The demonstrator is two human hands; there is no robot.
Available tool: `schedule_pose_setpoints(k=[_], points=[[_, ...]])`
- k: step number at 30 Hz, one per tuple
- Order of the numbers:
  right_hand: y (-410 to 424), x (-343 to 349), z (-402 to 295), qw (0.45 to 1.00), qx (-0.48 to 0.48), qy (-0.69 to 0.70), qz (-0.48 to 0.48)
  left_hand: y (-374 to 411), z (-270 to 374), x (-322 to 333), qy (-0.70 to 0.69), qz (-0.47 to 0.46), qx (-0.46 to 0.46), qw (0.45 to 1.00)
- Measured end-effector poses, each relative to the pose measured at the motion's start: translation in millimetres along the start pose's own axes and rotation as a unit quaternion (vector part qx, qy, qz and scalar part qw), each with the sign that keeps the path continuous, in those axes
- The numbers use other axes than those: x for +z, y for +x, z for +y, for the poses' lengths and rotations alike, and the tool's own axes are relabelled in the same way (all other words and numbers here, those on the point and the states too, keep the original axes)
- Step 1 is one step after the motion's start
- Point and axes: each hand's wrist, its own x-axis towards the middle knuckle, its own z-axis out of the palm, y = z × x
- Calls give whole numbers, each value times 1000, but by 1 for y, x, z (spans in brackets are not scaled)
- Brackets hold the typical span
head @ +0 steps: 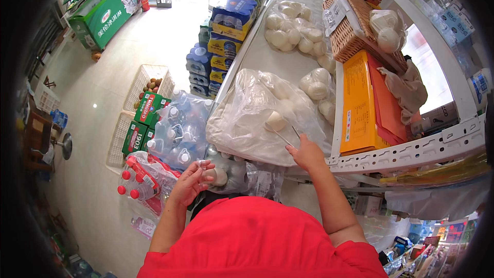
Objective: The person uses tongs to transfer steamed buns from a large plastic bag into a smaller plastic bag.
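Note:
My right hand (307, 153) grips thin metal tongs (286, 141), whose two arms are spread. Their tips lie at a white steamed bun (275, 121); whether both touch it I cannot tell. More buns lie under a clear plastic sheet (247, 96) on the cloth-covered table (266, 60). Low in front of my body, my left hand (188, 182) holds the gathered part of a thin clear plastic bag (201, 164). A pale bun (220, 177) shows beside its fingers, apparently inside that bag.
Bagged buns (289, 27) lie farther along the table. A white metal shelf (405, 162) borders it on the right, with an orange box (359, 104) and a wicker basket (347, 34). Bottled water packs (181, 127) and stacked drink packs (225, 38) line the left side.

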Motion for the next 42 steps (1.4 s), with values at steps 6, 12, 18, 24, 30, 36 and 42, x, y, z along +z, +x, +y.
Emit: schedule_pose_setpoints(k=[6,12,18,24,30,36,42], points=[[9,14,-14,997,55,-51,-14,2,4,-1,6,-13,-22,1000],[-22,16,-2,997,47,35,55,2,7,-3,21,-6,-31,999],[-99,-1,27,939,51,340,-30,-7,3,0,28,19,0,999],[-113,-6,26,802,90,464,-365,-14,-10,-2,25,9,14,1000],[-78,33,-13,918,-177,146,-324,-16,-16,4,-5,24,30,999],[-52,90,-29,944,-206,-33,-256,-23,-29,-8,-23,22,65,997],[-52,97,-35,953,-200,-44,-224,-34,-34,-14,-125,86,100,983]])
